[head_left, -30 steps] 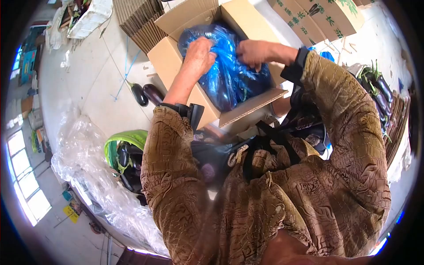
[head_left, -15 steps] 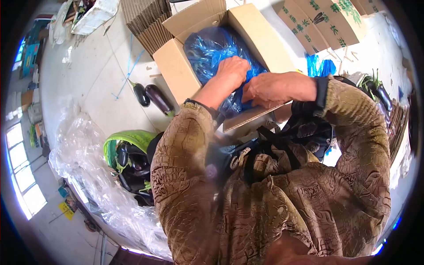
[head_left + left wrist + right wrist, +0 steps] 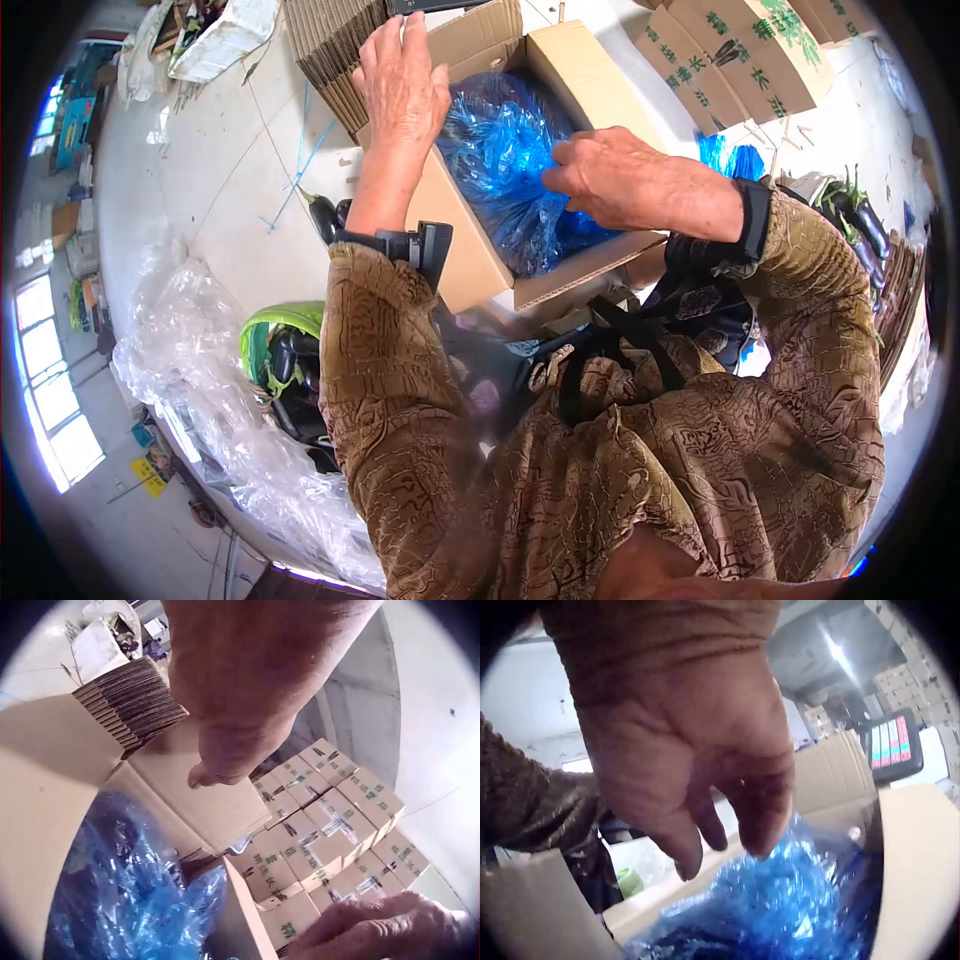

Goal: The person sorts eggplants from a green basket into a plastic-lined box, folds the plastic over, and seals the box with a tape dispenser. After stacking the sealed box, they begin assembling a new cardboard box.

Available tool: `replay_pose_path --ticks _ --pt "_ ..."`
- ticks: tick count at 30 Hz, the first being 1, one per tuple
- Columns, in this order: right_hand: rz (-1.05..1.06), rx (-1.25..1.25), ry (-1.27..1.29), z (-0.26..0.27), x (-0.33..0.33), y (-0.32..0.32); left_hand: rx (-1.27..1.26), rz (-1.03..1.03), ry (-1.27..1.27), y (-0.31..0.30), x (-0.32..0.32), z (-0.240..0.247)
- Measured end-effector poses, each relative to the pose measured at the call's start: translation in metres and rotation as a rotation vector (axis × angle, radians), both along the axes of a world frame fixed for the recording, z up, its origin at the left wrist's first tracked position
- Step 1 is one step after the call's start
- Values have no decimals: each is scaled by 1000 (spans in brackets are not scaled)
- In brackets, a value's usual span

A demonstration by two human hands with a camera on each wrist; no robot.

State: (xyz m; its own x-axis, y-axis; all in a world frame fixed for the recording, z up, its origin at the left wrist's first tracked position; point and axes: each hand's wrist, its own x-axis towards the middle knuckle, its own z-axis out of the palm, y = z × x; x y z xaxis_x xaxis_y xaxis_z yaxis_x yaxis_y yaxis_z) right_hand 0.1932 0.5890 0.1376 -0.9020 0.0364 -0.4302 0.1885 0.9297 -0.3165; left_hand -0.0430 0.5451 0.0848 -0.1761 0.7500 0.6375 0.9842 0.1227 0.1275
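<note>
An open cardboard box (image 3: 465,245) holds a crumpled blue plastic bag (image 3: 505,145) with dark contents faintly visible through it. The left hand (image 3: 403,95), fingers straight and spread, is over the box's far left corner; in the left wrist view this hand (image 3: 247,690) hangs near a raised flap (image 3: 217,806), contact unclear. Above the bag's right side is the right hand (image 3: 630,180), fingers loosely bent. The right wrist view shows nothing held between that hand's fingers (image 3: 757,832), just over the blue plastic (image 3: 780,892).
Flattened cartons (image 3: 330,60) stand behind left, a printed box (image 3: 735,60) behind right. Eggplants lie left of the box (image 3: 323,215), in a green-rimmed container (image 3: 285,315) and at the right (image 3: 860,215). Clear plastic (image 3: 190,350) spreads left. A scale display (image 3: 892,746) stands beyond the box.
The left hand has left the bag and moved away and leftward. The right hand has risen off the plastic near the box's near side. The bag's top now lies gathered in the middle.
</note>
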Motion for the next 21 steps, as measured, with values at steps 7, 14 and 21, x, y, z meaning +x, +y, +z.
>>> replay_pose_path --ticks 7,14,21 --pt "-16 72 202 -86 -32 11 -345 -51 -210 -1 -7 -1" --pt "-58 69 -99 -95 -9 19 -419 -231 -77 -29 44 -53" --pt "-10 -92 33 -3 21 33 -383 -159 50 -30 45 -69"
